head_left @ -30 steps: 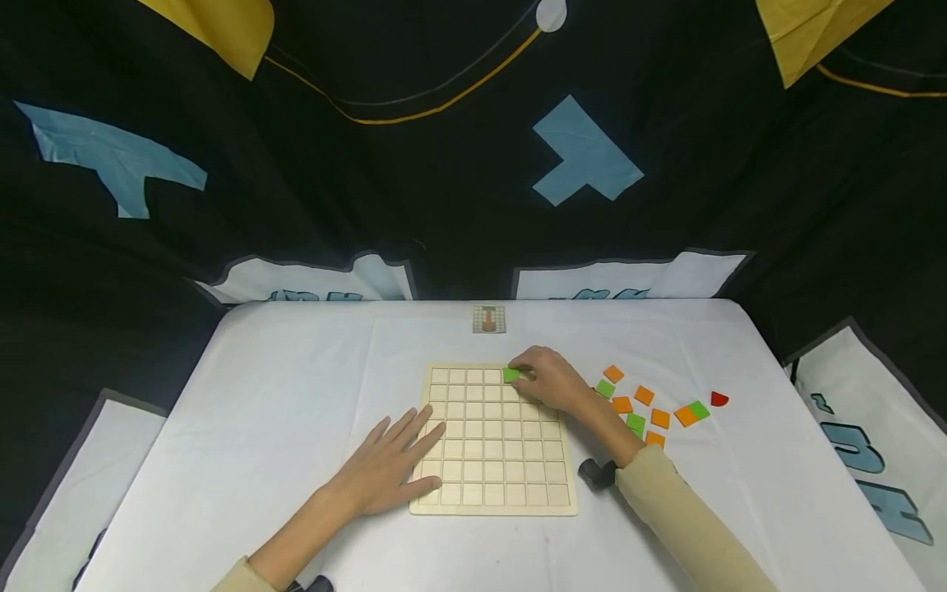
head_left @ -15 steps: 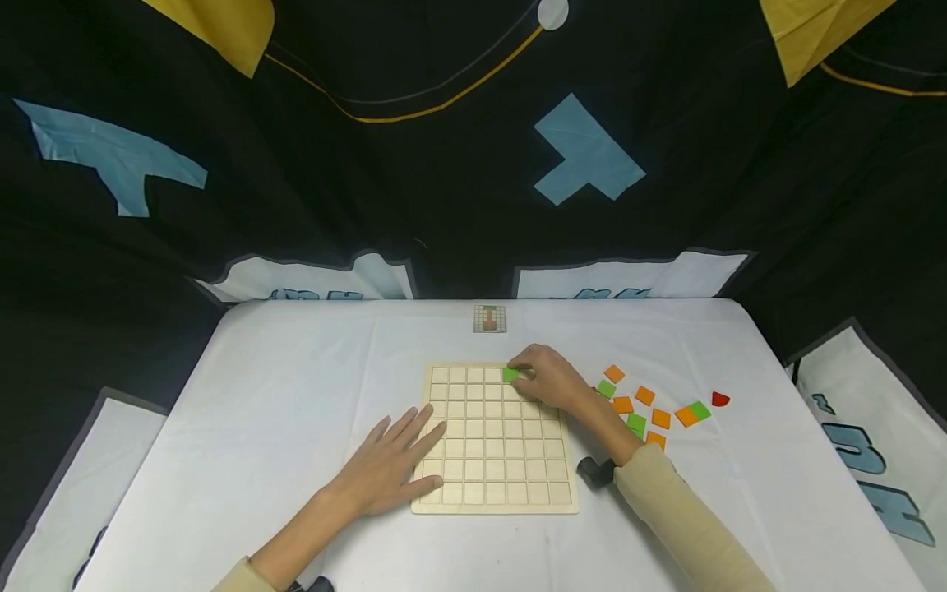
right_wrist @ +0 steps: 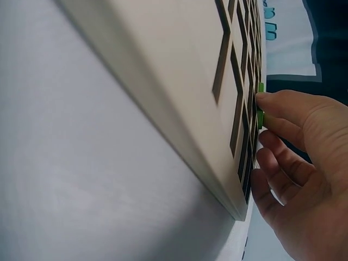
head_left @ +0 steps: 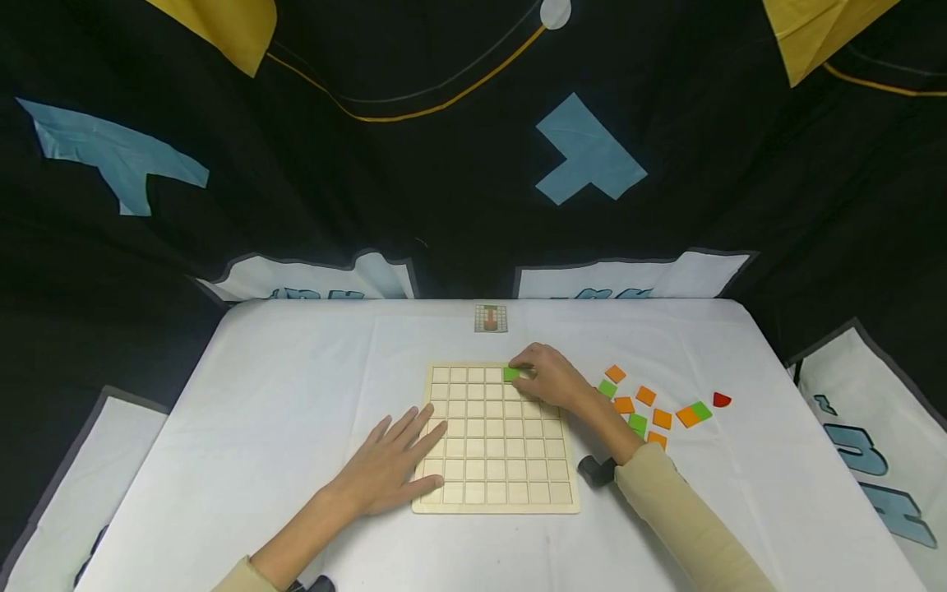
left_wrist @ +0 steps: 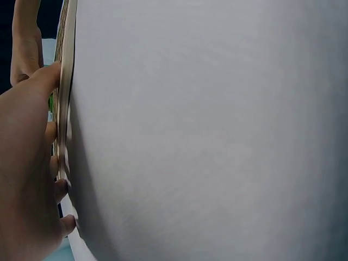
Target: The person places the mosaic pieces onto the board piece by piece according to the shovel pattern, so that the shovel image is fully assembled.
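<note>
Tile [head_left: 510,375], flat, bright green, straight-edged, is at the far row of the grid board [head_left: 496,448], approx mid-width; I can't tell from here if it's fully down in its cell. My R wrist cam gives me the right hand [head_left: 555,382] grasping it btwn thumb + index, other three fingers loosely bent just beside the board. Board itself is pale, smooth, wood-like — a squarish slab w/ rounded corners, plain border and thin grooves cutting it into small cells; up close those grooves look dark and the rim shows some thickness. At its left side I've got the left hand [head_left: 385,469] released, fingers straight and spread, tips resting over the left border. Under it all, the tabletop [head_left: 311,386] wears white cloth, matte w/ faint creases.

Right of the board, loose pcs lie scattered: orange tiles [head_left: 645,395], flat and square, mixed w/ other green tiles [head_left: 607,388], one orange touching one green. Farther out I see a red piece [head_left: 722,400], roughly half-round. Past the far edge is a small printed card [head_left: 491,318] w/ a grid pattern. Sleeves [head_left: 688,510] are beige fabric. Bkgd: black cloth [head_left: 444,197] — soft folds, angular light-blue shapes, yellow patches, thin curved lines.
</note>
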The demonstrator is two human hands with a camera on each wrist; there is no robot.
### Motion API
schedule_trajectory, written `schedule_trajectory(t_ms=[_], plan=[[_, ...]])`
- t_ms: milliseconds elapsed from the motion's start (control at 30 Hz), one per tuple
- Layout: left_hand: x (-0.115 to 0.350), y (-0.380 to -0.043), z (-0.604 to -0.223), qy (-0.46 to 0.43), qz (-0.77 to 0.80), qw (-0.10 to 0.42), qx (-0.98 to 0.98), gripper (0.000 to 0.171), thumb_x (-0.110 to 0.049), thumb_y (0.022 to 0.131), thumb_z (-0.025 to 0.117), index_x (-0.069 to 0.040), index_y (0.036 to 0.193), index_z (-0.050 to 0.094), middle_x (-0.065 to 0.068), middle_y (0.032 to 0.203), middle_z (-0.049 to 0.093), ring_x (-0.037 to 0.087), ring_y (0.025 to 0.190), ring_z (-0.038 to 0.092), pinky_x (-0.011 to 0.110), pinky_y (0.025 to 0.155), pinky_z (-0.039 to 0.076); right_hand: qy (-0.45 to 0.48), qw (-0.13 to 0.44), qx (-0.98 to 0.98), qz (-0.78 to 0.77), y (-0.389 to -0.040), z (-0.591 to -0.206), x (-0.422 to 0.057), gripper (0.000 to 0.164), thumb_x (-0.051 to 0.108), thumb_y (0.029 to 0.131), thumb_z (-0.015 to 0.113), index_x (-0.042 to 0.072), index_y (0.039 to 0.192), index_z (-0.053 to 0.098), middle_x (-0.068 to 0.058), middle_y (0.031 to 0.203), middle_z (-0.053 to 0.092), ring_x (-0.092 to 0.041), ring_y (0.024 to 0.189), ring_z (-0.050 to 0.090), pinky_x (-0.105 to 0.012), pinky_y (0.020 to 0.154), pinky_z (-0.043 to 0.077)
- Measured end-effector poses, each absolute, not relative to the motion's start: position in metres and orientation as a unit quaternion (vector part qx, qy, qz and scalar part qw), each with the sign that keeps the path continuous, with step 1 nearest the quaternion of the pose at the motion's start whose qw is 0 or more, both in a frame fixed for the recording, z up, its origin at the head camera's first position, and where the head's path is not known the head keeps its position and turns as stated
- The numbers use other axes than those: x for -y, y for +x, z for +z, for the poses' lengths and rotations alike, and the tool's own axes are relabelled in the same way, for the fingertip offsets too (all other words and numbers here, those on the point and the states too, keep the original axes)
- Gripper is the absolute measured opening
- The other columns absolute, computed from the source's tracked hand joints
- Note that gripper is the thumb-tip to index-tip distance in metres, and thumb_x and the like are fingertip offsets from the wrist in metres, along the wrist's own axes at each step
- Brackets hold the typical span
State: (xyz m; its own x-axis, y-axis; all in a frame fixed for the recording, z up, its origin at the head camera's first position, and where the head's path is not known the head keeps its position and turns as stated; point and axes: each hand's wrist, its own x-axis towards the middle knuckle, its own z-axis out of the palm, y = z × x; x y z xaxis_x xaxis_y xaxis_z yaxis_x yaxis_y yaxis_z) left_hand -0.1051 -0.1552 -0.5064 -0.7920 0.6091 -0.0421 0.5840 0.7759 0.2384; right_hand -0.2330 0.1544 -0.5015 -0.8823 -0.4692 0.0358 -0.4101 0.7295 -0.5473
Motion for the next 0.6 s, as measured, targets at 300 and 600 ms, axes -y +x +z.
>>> schedule_trajectory(t_ms=[300,600], plan=[[0.1544,-0.1044,-0.5048,0.315,0.112,0.064,-0.94,0.074,-0.059,0.099,0.047,-0.014,0.157,0.035,0.016,0.164,0.019,0.037,0.148,0.019,0.061,0.116,0.016,-0.233,0.058,-0.928,-0.286,-0.2323,-0.5016,-0.1552,0.03,0.016,0.087,0.076,0.005,0.115,0.074,-0.006,0.113,0.068,-0.023,0.109,0.06,-0.041,0.098,0.048],[0.1551,-0.1061,-0.5074,0.314,0.105,0.067,-0.941,0.075,-0.062,0.1,0.044,-0.015,0.158,0.033,0.014,0.165,0.017,0.036,0.149,0.016,0.06,0.117,0.014,-0.233,0.061,-0.924,-0.299,-0.2334,-0.5017,-0.1571,0.027,0.014,0.089,0.072,0.005,0.115,0.074,-0.007,0.115,0.068,-0.024,0.112,0.059,-0.042,0.1,0.046]])
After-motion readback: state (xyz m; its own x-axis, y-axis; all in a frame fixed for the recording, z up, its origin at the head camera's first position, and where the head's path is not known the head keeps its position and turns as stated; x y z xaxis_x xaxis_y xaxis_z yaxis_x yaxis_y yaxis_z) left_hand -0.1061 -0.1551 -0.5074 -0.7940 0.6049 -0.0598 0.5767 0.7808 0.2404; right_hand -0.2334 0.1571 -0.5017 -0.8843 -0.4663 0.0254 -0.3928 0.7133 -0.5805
